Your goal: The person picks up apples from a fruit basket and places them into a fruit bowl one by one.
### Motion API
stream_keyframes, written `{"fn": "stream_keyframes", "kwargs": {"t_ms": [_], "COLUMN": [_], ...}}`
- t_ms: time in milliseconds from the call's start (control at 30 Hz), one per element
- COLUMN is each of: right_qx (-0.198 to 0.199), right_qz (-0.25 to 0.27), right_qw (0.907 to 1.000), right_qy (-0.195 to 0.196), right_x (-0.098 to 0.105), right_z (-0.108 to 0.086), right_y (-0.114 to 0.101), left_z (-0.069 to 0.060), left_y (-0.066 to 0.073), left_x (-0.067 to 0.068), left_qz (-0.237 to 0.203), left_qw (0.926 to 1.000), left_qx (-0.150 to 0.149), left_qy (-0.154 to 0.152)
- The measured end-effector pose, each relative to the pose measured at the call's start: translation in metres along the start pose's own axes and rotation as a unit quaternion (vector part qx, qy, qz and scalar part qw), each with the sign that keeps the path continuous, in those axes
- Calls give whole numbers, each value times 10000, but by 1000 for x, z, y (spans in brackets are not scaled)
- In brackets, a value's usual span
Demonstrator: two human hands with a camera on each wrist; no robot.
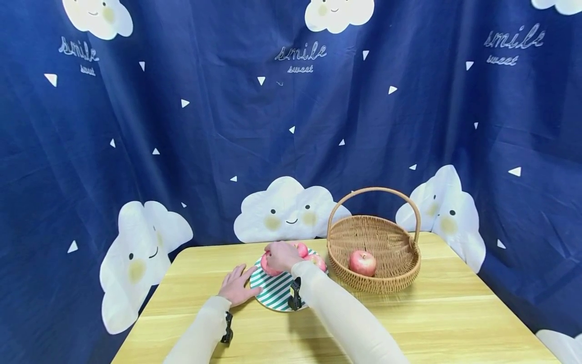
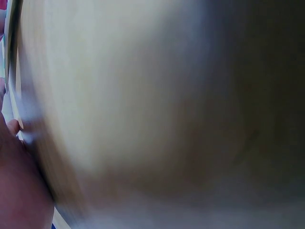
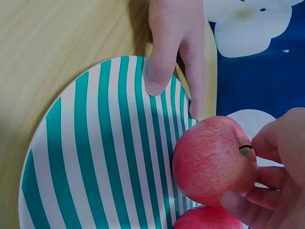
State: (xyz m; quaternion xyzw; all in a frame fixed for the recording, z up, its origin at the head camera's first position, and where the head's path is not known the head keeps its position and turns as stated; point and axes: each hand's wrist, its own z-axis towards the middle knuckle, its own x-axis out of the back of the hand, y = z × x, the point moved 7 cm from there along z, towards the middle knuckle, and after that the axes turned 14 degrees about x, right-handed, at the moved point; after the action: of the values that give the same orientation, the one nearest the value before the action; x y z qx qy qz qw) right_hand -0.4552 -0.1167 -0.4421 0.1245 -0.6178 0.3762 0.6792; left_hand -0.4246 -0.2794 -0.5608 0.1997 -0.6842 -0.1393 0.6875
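Observation:
On the far left part of a round plate with teal and white stripes (image 1: pixel 271 292), my right hand (image 1: pixel 282 256) grips a red apple (image 3: pixel 209 160). The right wrist view shows its fingers curled about the apple's stem side. Two more apples, a back one (image 1: pixel 300 248) and a right one (image 1: pixel 317 261), lie on the plate beside that hand. My left hand (image 1: pixel 237 289) rests at the plate's left edge, fingers extended, with the thumb over the striped rim. In the left wrist view only part of this hand (image 2: pixel 21 186) shows, beside a blurred tabletop.
A wicker basket (image 1: pixel 384 237) with a tall arched handle stands right of the plate, holding one apple (image 1: pixel 362 263). Both stand on a light wooden table (image 1: pixel 436 303). Behind hangs a dark blue curtain (image 1: pixel 218 126) with clouds and triangles.

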Motion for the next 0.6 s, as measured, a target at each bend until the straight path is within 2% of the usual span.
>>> {"fn": "stream_keyframes", "kwargs": {"t_ms": [200, 600], "right_qx": [-7, -44], "right_qz": [-13, -162], "right_qw": [10000, 9998], "right_qy": [-69, -136], "right_x": [3, 5], "right_z": [-2, -2], "right_y": [-1, 2], "left_z": [2, -2], "left_y": [0, 2], "left_x": [-1, 1], "left_qz": [-77, -89], "left_qw": [9999, 9999], "left_qx": [-21, -60], "left_qy": [60, 59]}}
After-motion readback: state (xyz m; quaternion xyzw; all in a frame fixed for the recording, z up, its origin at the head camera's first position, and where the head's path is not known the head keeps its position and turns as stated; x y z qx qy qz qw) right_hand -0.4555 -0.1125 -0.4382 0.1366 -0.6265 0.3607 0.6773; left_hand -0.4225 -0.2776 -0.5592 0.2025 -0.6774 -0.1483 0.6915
